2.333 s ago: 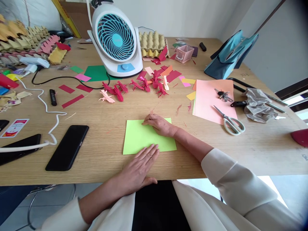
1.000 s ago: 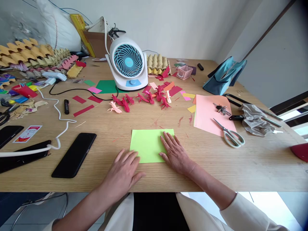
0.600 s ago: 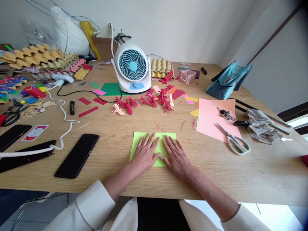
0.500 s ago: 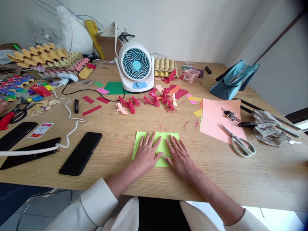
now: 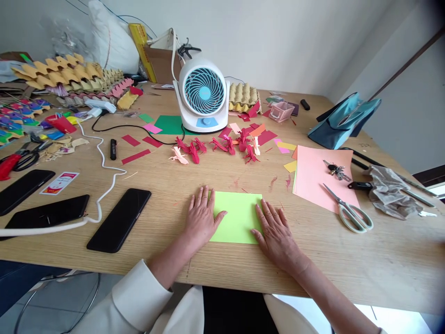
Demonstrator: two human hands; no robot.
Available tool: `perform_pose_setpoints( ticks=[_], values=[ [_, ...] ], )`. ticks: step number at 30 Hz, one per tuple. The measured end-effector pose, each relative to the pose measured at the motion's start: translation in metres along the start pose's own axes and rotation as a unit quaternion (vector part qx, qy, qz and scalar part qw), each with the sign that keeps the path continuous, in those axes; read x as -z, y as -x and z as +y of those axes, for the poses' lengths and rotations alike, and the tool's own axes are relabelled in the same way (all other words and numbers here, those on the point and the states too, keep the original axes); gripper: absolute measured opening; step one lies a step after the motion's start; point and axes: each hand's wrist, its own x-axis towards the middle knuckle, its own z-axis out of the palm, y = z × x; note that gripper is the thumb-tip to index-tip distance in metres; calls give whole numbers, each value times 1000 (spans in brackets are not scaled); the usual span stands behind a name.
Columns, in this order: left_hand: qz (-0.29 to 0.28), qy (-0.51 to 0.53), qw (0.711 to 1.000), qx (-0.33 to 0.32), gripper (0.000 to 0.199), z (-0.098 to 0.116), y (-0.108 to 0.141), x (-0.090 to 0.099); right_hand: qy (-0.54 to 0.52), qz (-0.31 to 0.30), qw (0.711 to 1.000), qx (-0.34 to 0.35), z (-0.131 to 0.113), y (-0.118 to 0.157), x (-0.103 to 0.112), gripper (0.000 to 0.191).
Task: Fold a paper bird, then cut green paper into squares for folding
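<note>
A lime-green sheet of paper (image 5: 236, 218) lies flat on the wooden table between my hands. My left hand (image 5: 201, 215) rests palm down at its left edge, fingers stretched, thumb over the paper. At the right edge, my right hand (image 5: 276, 229) lies flat too, its thumb and fingertips touching the sheet. Neither hand holds anything. Beyond the sheet stand several small folded paper figures (image 5: 250, 154), mostly red with a couple in pale pink.
A white fan (image 5: 204, 95) stands behind the figures. Scissors (image 5: 351, 213) and keys (image 5: 336, 170) lie on pink paper (image 5: 313, 185) at right. Left are a black phone (image 5: 120, 220), a white cable (image 5: 100, 185) and a marker (image 5: 113, 149). A blue bag (image 5: 344, 121) sits back right.
My hands have slid apart from the middle of the green paper to its left and right edges, uncovering its centre. The view has shifted slightly.
</note>
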Motion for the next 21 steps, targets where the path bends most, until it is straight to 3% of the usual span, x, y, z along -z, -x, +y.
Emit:
perform_pose_setpoints(
  ticks=[5, 9, 21],
  values=[
    [22, 17, 1000, -5, 76, -4, 0, -3, -22, -7, 1000, 21, 0, 1, 9, 74],
    [25, 24, 999, -5, 75, -2, -1, -2, -62, -36, 993, 92, 2, 2, 26, 78],
    [57, 72, 996, -17, 52, -4, -5, 9, -65, -23, 981, 184, 6, -5, 47, 35]
  ],
)
